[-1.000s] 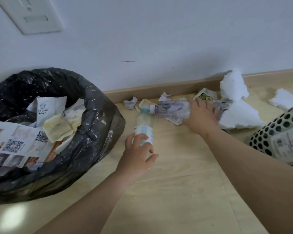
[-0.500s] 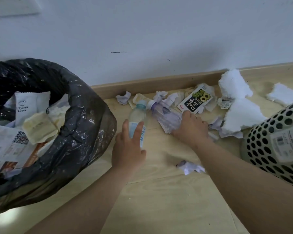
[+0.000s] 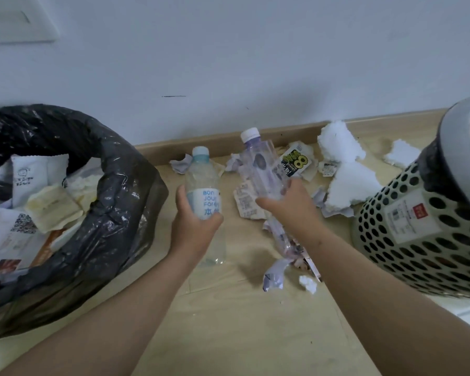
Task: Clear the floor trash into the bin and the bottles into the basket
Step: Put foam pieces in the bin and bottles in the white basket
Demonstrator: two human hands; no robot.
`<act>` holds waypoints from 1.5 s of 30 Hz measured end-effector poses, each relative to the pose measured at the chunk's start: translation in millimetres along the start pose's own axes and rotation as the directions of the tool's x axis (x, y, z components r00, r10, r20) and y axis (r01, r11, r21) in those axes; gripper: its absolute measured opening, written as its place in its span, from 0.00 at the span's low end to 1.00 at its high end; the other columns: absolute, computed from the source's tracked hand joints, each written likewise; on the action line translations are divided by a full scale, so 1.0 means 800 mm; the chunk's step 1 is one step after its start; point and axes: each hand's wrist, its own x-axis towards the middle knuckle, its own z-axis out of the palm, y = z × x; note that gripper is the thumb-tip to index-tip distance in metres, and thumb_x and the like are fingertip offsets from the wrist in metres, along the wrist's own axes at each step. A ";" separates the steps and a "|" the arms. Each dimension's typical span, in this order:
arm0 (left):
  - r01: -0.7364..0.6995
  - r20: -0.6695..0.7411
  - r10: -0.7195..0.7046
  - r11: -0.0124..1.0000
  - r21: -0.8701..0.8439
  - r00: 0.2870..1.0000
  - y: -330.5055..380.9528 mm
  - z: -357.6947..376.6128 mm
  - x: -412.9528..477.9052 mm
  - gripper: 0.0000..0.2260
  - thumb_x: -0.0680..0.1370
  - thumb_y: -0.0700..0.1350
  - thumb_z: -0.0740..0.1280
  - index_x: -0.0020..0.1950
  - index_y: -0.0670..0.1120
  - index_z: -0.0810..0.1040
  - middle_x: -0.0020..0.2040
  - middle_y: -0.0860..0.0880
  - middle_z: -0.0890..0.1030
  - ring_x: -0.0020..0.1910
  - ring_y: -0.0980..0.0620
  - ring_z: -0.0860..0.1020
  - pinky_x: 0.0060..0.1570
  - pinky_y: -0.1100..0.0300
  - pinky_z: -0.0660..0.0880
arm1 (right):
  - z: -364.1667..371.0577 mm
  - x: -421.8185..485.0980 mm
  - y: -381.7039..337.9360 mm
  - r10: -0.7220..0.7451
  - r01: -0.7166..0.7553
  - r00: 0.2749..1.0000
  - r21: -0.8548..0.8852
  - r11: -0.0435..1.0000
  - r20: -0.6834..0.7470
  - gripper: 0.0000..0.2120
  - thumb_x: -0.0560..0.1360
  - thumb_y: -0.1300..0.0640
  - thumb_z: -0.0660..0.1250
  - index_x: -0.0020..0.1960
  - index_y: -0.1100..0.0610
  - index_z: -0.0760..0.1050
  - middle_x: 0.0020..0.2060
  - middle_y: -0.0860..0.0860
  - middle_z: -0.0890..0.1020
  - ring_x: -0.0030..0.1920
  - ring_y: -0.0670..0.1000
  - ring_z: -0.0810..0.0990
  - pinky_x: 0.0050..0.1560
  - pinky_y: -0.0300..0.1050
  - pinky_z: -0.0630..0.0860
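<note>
My left hand [image 3: 193, 229] grips a clear bottle with a pale blue cap and white label [image 3: 202, 180], held upright above the floor. My right hand [image 3: 291, 210] grips a longer clear bottle with a white cap and purple label [image 3: 258, 164], tilted with its cap toward the wall. The bin lined with a black bag [image 3: 106, 213] sits at the left, holding paper and wrappers. The perforated grey basket [image 3: 418, 240] stands at the right. Crumpled paper [image 3: 273, 276], a receipt [image 3: 246, 202] and white foam pieces [image 3: 347, 188] lie on the floor.
A black and yellow wrapper [image 3: 296, 162] lies by the wooden skirting [image 3: 215, 146], with more paper scraps [image 3: 182, 166] near it. Another foam piece [image 3: 399, 157] lies at the far right by the wall. A dark grey-rimmed container [image 3: 456, 147] sits above the basket.
Both hands have lifted their bottles off the floor and brought them upright toward me. The view has shifted so the basket appears larger at the right.
</note>
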 end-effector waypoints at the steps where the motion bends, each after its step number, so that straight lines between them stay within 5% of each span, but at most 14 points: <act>1: -0.004 0.023 0.006 0.998 -0.066 1.000 0.014 0.003 -0.002 0.38 0.71 0.43 0.70 0.75 0.53 0.52 0.55 0.50 0.72 0.45 0.49 0.75 0.43 0.60 0.69 | -0.008 -0.006 -0.004 0.001 -0.002 1.000 0.105 0.995 0.009 0.27 0.70 0.49 0.72 0.62 0.54 0.62 0.51 0.48 0.73 0.51 0.50 0.74 0.50 0.45 0.69; 5: -0.151 0.087 0.186 0.940 -0.307 0.979 0.081 0.007 -0.004 0.32 0.66 0.40 0.71 0.66 0.52 0.61 0.50 0.52 0.74 0.41 0.59 0.75 0.34 0.71 0.72 | -0.054 -0.017 -0.034 -0.073 0.078 0.997 0.327 0.942 -0.025 0.33 0.69 0.56 0.74 0.68 0.50 0.60 0.50 0.46 0.76 0.49 0.47 0.78 0.49 0.43 0.71; 9: -0.246 0.087 0.308 0.874 -0.419 0.947 0.148 -0.003 -0.009 0.31 0.70 0.35 0.71 0.61 0.56 0.58 0.47 0.56 0.72 0.43 0.59 0.74 0.37 0.71 0.73 | -0.113 -0.031 -0.083 -0.177 0.174 0.984 0.391 0.904 -0.028 0.25 0.70 0.62 0.72 0.61 0.53 0.63 0.46 0.45 0.77 0.35 0.37 0.80 0.29 0.29 0.72; 14: -0.366 0.085 0.482 0.758 -0.540 0.872 0.235 -0.012 -0.042 0.23 0.76 0.49 0.67 0.63 0.59 0.58 0.50 0.60 0.73 0.46 0.62 0.77 0.35 0.74 0.75 | -0.179 -0.058 -0.126 -0.229 0.241 0.970 0.481 0.843 -0.085 0.33 0.70 0.58 0.73 0.69 0.55 0.61 0.59 0.51 0.75 0.51 0.49 0.77 0.47 0.43 0.72; 18: -0.440 0.051 0.545 0.725 -0.530 0.837 0.279 -0.002 -0.073 0.25 0.76 0.55 0.62 0.70 0.53 0.59 0.52 0.59 0.74 0.48 0.65 0.77 0.43 0.70 0.76 | -0.225 -0.087 -0.126 -0.306 0.344 0.939 0.503 0.793 -0.160 0.33 0.71 0.47 0.70 0.70 0.48 0.60 0.55 0.48 0.77 0.52 0.48 0.78 0.55 0.48 0.72; 22: -0.471 0.075 0.615 0.672 -0.572 0.785 0.335 0.027 -0.107 0.25 0.76 0.50 0.66 0.70 0.54 0.60 0.52 0.57 0.76 0.42 0.69 0.79 0.38 0.72 0.76 | -0.288 -0.106 -0.111 -0.299 0.436 0.896 0.524 0.731 -0.329 0.25 0.70 0.44 0.70 0.63 0.47 0.65 0.53 0.48 0.79 0.50 0.50 0.79 0.55 0.49 0.73; 26: -0.509 0.098 0.671 0.640 -0.575 0.735 0.389 0.070 -0.138 0.25 0.74 0.46 0.70 0.65 0.58 0.61 0.57 0.48 0.75 0.49 0.59 0.78 0.41 0.69 0.77 | -0.352 -0.120 -0.089 -0.253 0.518 0.835 0.544 0.660 -0.488 0.24 0.65 0.46 0.74 0.56 0.49 0.69 0.51 0.47 0.80 0.48 0.45 0.79 0.47 0.43 0.72; 33: -0.493 0.197 0.684 0.667 -0.559 0.702 0.420 0.171 -0.180 0.32 0.66 0.44 0.75 0.62 0.59 0.60 0.59 0.48 0.72 0.55 0.53 0.76 0.46 0.64 0.77 | -0.411 -0.120 -0.007 -0.170 0.606 0.713 0.476 0.638 -0.680 0.32 0.69 0.56 0.74 0.66 0.48 0.61 0.56 0.48 0.74 0.50 0.43 0.77 0.40 0.34 0.73; 37: -0.418 0.292 0.582 0.779 -0.467 0.759 0.401 0.223 -0.180 0.32 0.64 0.44 0.76 0.64 0.55 0.64 0.63 0.46 0.70 0.60 0.49 0.73 0.55 0.58 0.74 | -0.408 -0.101 0.041 -0.075 0.524 0.754 0.530 0.667 -0.652 0.33 0.66 0.56 0.76 0.65 0.47 0.63 0.60 0.51 0.73 0.58 0.54 0.77 0.53 0.50 0.78; 42: -0.251 0.421 0.429 0.874 -0.415 0.799 0.358 0.253 -0.177 0.30 0.67 0.39 0.75 0.65 0.50 0.66 0.62 0.49 0.73 0.61 0.48 0.73 0.62 0.49 0.71 | -0.396 -0.097 0.079 -0.007 0.427 0.829 0.624 0.654 -0.560 0.28 0.67 0.55 0.75 0.61 0.49 0.63 0.59 0.51 0.74 0.55 0.49 0.77 0.50 0.42 0.75; 45: -0.257 0.418 0.449 0.860 -0.440 0.790 0.353 0.253 -0.179 0.31 0.68 0.40 0.75 0.66 0.50 0.65 0.58 0.51 0.75 0.57 0.51 0.75 0.54 0.55 0.74 | -0.400 -0.095 0.083 -0.006 0.456 0.807 0.617 0.641 -0.590 0.28 0.67 0.57 0.75 0.60 0.50 0.63 0.56 0.50 0.74 0.53 0.48 0.77 0.43 0.38 0.74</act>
